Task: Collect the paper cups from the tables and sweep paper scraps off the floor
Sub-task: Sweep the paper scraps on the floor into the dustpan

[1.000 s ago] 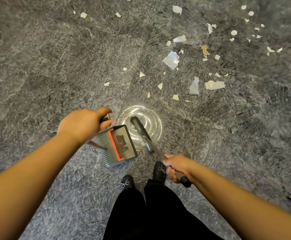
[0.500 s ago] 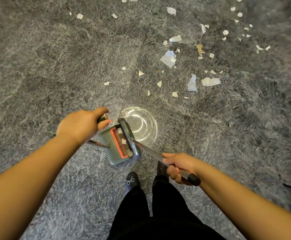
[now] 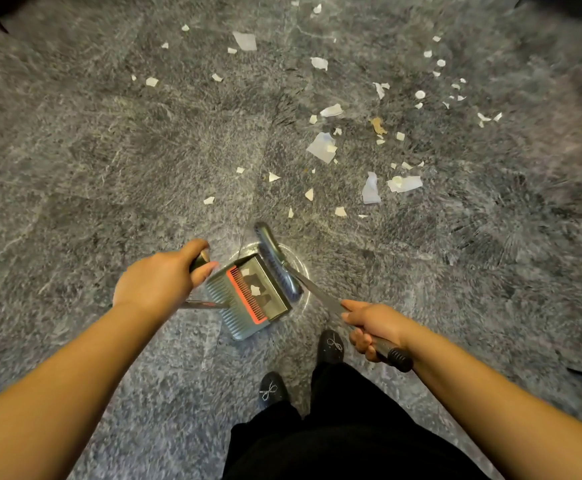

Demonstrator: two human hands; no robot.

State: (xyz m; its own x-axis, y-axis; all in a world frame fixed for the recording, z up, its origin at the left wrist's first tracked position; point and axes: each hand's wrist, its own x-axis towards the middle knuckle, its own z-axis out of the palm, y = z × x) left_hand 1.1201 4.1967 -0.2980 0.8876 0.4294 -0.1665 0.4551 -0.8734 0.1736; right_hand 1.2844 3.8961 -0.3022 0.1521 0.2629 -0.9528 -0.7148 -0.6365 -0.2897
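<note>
The grey marbled floor (image 3: pixel 109 168) carries many white paper scraps (image 3: pixel 322 147) at the far right, and a dustpan (image 3: pixel 248 299) stands near the middle.

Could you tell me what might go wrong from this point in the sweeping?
The dustpan, gripped by the left hand, already holds a few scraps; tilting it could spill them. The broom head, steered by the right hand, sits at the pan's mouth, well short of the paper scraps ahead, so many could be missed.
</note>
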